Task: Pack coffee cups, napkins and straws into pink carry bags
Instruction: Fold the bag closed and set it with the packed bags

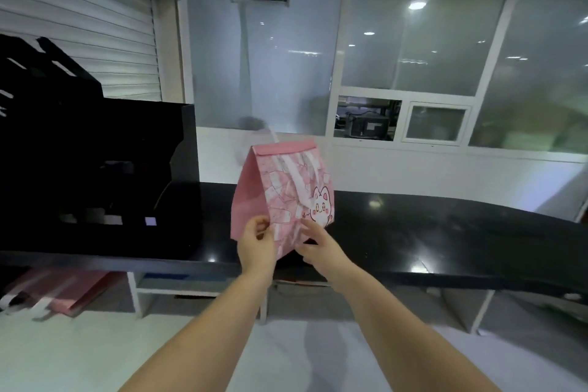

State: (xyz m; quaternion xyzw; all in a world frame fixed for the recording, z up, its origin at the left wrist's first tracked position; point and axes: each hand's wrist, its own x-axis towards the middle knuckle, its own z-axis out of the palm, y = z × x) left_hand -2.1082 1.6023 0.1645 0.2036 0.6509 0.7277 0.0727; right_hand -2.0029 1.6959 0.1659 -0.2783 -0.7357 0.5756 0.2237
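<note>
Head view: a pink carry bag [283,194] is held up in the air over the near edge of the black counter [429,232], narrow at the top and spreading wider towards the hands.
Left hand [256,242]: thumb and fingers pinch the bag's lower edge on its plain pink side.
Right hand [315,245]: fingers lie up against the printed face by the cat picture. It appears to pinch the same lower edge, though blur hides the thumb.
Bag state: still half flat, and the white handles lie pressed to the front face.
Step in hand, as I judge it: opening the bag out so it can stand and take goods.
Doing it well: draw the two pinched sides apart evenly. Push the base square rather than tugging one corner, so the paper folds do not tear. Then set it down on the counter with its mouth upward.
Stock: more pink bags [63,293] lie on the shelf under the counter, to the left.
Beside: a black rack [95,169] stands on the counter's left end.
Not in sight: cups, napkins and straws.
</note>
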